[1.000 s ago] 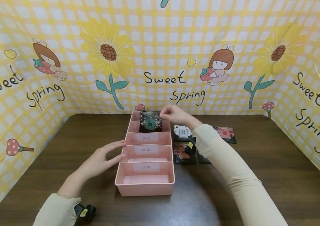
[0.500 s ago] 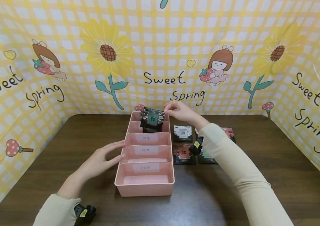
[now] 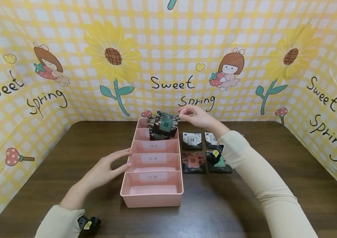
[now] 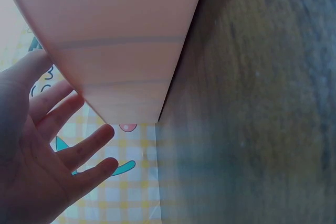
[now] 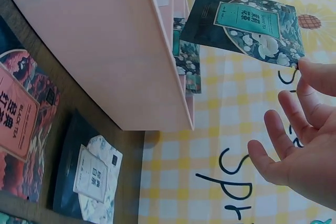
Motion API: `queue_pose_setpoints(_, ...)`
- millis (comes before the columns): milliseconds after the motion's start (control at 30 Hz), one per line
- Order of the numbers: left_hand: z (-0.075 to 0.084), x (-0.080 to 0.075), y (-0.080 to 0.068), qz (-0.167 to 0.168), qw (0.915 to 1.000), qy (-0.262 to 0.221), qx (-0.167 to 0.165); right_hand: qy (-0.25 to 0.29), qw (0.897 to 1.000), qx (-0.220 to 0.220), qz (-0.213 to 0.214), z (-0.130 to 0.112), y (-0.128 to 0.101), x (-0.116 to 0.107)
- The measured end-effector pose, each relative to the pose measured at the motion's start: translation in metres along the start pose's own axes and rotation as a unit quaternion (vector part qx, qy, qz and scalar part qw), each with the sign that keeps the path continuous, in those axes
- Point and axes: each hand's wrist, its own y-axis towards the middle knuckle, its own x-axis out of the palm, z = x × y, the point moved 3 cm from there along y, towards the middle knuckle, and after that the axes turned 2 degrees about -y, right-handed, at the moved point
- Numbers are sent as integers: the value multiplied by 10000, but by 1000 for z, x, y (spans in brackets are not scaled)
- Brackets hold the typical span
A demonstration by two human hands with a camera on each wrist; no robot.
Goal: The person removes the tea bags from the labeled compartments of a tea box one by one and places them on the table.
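A pink divided box (image 3: pixel 151 201) with paper labels stands lengthwise on the table. Over its far end, my right hand (image 3: pixel 197 117) pinches a corner of a dark floral tea packet (image 3: pixel 166 125) with a green label. The right wrist view shows that tea packet (image 5: pixel 252 24) tilted above the rim, thumb and index finger at its corner. Behind it, a similar packet (image 5: pixel 190 66) stands upright in a far compartment, partly covered in the head view. My left hand (image 3: pixel 104 168) touches the box's left rim with its fingertips, fingers spread and loosely extended in the left wrist view.
Right of the box lie a white-labelled packet (image 3: pixel 192 140), a red-labelled packet (image 3: pixel 193 162), a green-labelled packet (image 3: pixel 220 165) and another white one (image 3: pixel 211 141). My right forearm (image 3: pixel 263 178) covers part of that area. A checked cloth (image 3: pixel 168 43) walls the table's back and sides.
My right hand has moved right and slightly up, drawing the pinched tea packet away from the similar one, which stays in the compartment. The left hand has stayed on the rim.
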Motion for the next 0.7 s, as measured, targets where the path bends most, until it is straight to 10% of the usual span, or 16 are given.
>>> queue_pose_setpoints(700,-2,1,0,-39,10000,-63,4,-268,9994,139,183,12,-39,-33)
